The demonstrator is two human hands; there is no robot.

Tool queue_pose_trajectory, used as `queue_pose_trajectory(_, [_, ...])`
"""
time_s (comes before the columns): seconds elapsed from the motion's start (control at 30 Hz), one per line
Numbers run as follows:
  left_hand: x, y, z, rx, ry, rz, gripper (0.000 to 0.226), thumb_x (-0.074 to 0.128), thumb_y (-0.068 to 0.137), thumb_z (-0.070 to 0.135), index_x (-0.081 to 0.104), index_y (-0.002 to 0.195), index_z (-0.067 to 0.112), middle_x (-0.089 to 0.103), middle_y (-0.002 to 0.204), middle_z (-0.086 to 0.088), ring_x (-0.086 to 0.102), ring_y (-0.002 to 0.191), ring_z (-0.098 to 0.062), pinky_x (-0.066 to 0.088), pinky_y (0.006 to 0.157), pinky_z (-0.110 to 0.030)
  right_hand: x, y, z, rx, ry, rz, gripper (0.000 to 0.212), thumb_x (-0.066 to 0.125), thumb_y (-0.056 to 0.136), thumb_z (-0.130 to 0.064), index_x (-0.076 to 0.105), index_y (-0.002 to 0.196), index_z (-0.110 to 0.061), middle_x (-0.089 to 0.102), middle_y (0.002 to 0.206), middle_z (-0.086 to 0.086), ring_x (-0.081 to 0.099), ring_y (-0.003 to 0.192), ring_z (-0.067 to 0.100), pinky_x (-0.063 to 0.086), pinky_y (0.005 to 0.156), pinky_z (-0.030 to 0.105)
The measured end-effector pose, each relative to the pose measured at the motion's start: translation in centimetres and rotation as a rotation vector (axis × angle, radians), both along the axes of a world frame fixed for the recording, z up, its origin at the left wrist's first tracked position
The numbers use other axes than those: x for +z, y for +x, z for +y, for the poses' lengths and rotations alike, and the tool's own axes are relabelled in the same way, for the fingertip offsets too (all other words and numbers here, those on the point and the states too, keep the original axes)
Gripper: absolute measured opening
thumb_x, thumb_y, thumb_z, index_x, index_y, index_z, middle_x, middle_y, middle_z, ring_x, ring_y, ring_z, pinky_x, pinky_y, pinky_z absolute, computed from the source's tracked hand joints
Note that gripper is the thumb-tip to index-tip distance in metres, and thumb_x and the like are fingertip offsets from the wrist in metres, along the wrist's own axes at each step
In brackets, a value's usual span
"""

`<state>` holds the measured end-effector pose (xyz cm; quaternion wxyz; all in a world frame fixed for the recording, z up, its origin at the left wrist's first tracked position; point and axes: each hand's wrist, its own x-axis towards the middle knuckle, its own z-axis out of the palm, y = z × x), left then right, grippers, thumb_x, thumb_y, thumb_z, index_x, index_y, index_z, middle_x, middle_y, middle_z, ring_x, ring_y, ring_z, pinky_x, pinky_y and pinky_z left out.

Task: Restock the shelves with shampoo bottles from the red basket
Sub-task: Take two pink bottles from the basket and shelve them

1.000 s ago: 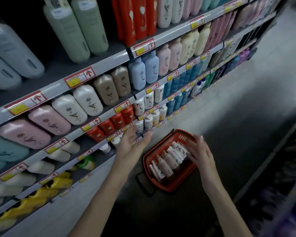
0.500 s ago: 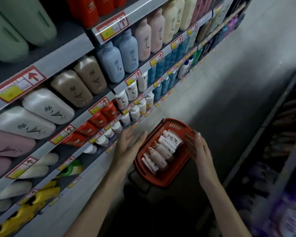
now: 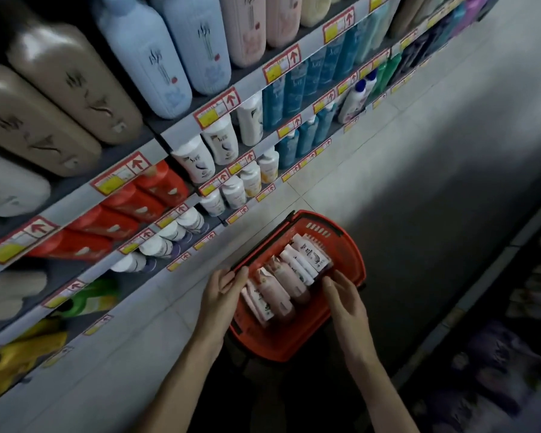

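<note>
- Left hand, right hand: fingers loose, gripping nothing, flanking pink-and-white plastic shampoo bottles in red plastic basket.
- Risk: close-packed bottles could slip or drag neighbours out.

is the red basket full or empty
Partly full: a row of pink and white bottles lies side by side in the basket, with bare red floor showing at its near end.

Pink and white shampoo bottles are lying side by side inside the red basket, sitting below the shelves.
</note>
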<state>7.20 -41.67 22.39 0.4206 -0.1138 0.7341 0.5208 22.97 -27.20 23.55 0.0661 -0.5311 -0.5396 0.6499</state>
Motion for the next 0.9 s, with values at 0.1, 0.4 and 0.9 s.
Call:
queue_pose_trajectory(0.1, [-4.1, -0.5, 0.7, 0.085, -0.045, 0.009, 0.062, 0.072, 0.088, 0.046, 0.049, 0.139, 0.020, 0.057, 0.138, 0.005, 0.054, 0.125, -0.010, 0.040, 0.114, -0.040, -4.4, 0.2, 1.0, 0.079, 0.008, -0.050, 0.064, 0.063, 0.089, -0.053, 0.044, 0.145, -0.029, 0.057, 0.136, -0.010, 0.055, 0.118, 0.000, 0.048, 0.101, 0.030])
queue_pose_trajectory(0.4, [-18.3, 0.7, 1.8, 0.092, -0.086, -0.018, 0.064, 0.071, 0.088, 0.050, 0.048, 0.140, 0.022, 0.057, 0.133, 0.012, 0.055, 0.119, -0.006, 0.042, 0.107, -0.032, -20.5, 0.3, 1.1, 0.266, 0.051, -0.174, 0.072, 0.067, 0.085, -0.058, 0.041, 0.147, -0.032, 0.055, 0.137, -0.014, 0.054, 0.124, 0.003, 0.048, 0.102, 0.028])
queue_pose_trajectory(0.9, [-34.5, 1.9, -0.1, -0.010, -0.174, -0.127, 0.117, 0.042, 0.052, 0.104, 0.033, 0.151, 0.043, 0.032, 0.162, 0.008, 0.032, 0.148, -0.020, 0.031, 0.118, -0.055, -43.1, -1.2, -1.7, 0.699, 0.236, -0.481, 0.066, 0.071, 0.088, -0.037, 0.044, 0.138, -0.003, 0.055, 0.134, 0.015, 0.054, 0.124, 0.028, 0.044, 0.100, 0.033])
